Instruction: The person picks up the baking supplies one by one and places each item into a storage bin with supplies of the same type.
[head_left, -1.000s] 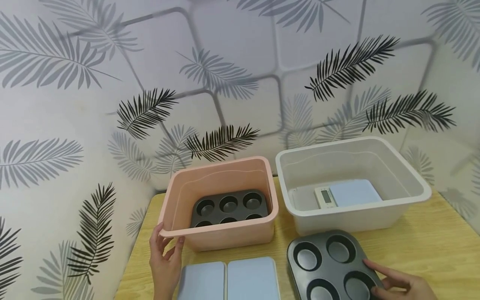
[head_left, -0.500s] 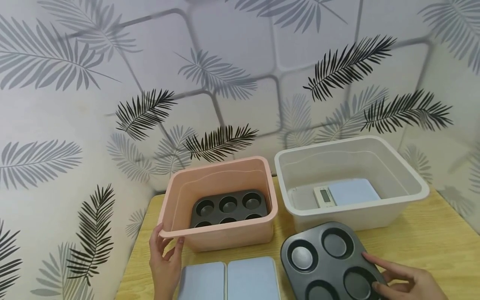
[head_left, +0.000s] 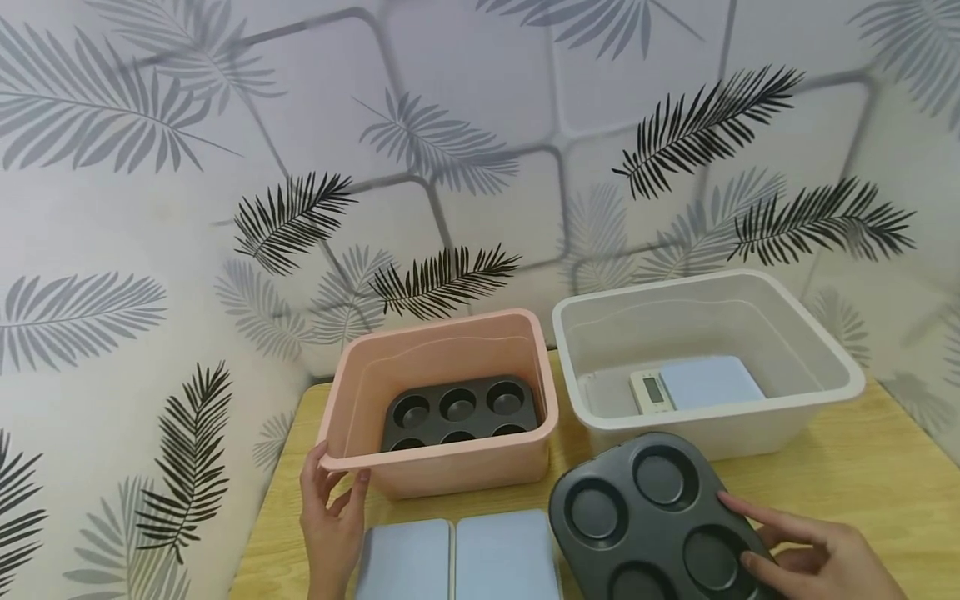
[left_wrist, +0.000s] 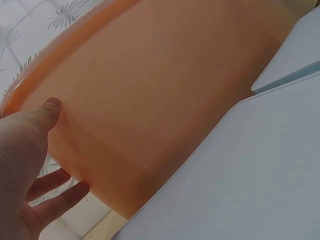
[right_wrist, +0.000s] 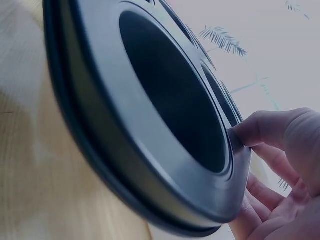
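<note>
At the far left of the table (head_left: 281,508), your left hand (head_left: 332,525) grips the near left corner of the pink tub (head_left: 457,475), thumb against the outside of the near wall and the other fingers round the corner. That hold and the tub are just as they were a second ago. Inside the tub lies a dark six-cup tin (head_left: 460,414), part of its near row hidden behind the tub's wall. On the near side of the tub, two flat blue plates lie side by side, a left plate (head_left: 405,560) and a right plate (head_left: 506,556); neither has moved.

Right of these is the muffin tin (head_left: 654,531) you're handling — it has shifted left and farther from you since the earlier frames, and its far left cup has lost its bright shine. Its left edge now reaches the right plate's edge in the head view, though you can't tell whether they touch. Beyond it stands the white tub (head_left: 757,435), unmoved, with a blue-topped scale (head_left: 708,383) inside. At the right, your right hand (head_left: 821,552) pinches the muffin tin's right edge — thumb on top, fingers along the side.
</note>
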